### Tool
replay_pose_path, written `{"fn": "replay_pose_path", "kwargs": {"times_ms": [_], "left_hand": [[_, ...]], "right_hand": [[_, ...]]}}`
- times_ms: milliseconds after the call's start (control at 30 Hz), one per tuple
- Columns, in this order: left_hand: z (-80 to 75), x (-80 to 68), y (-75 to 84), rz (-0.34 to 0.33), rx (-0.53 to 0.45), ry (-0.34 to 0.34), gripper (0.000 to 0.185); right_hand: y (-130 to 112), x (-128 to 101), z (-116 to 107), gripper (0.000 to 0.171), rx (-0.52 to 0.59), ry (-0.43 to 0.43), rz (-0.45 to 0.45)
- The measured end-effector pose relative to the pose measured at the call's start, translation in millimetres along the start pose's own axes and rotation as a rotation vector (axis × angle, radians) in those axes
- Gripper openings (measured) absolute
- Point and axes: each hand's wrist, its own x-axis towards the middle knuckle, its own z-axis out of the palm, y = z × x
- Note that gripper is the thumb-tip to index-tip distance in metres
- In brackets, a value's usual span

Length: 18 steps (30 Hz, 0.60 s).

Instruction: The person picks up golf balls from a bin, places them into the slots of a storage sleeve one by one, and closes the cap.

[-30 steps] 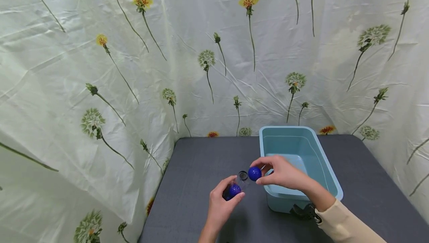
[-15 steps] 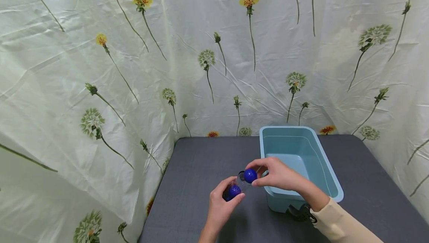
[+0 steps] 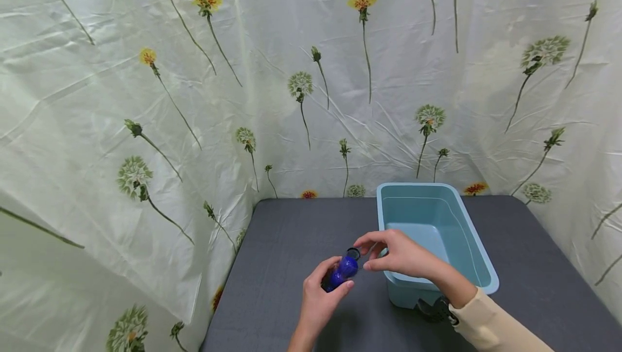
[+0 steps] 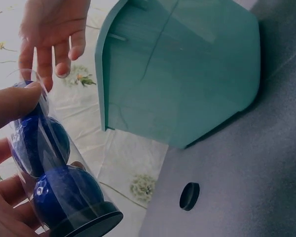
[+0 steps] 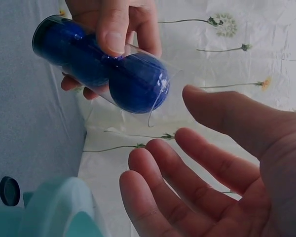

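Head view: left hand [image 3: 318, 300] grips a clear tube [image 3: 343, 271] already loaded with blue balls [image 3: 347, 266]; right hand [image 3: 400, 254] hovers released; its black cap [image 4: 189, 196] lies unfitted on the counter [image 3: 291, 244].

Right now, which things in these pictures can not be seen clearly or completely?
- Clear tube: head view, the left hand covers its lower part.
- Number of blue balls: fingers hide part of the tube in every view.
- Teal bin: its near inside is behind the right hand; cut off in the right wrist view.
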Motion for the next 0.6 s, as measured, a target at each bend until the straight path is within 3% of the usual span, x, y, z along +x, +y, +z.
{"fn": "replay_pose_path", "kwargs": {"times_ms": [267,600], "left_hand": [[-8.6,-1.4,-2.2,0.028,-0.002,0.042,0.048],[-20.4,-7.8,-6.4,0.051,-0.007,0.105,0.050]], "right_hand": [[0,3,8,0.034,-0.008,0.070,-0.018],[1,14,37,0.031,-0.072,0.234,0.057]]}}
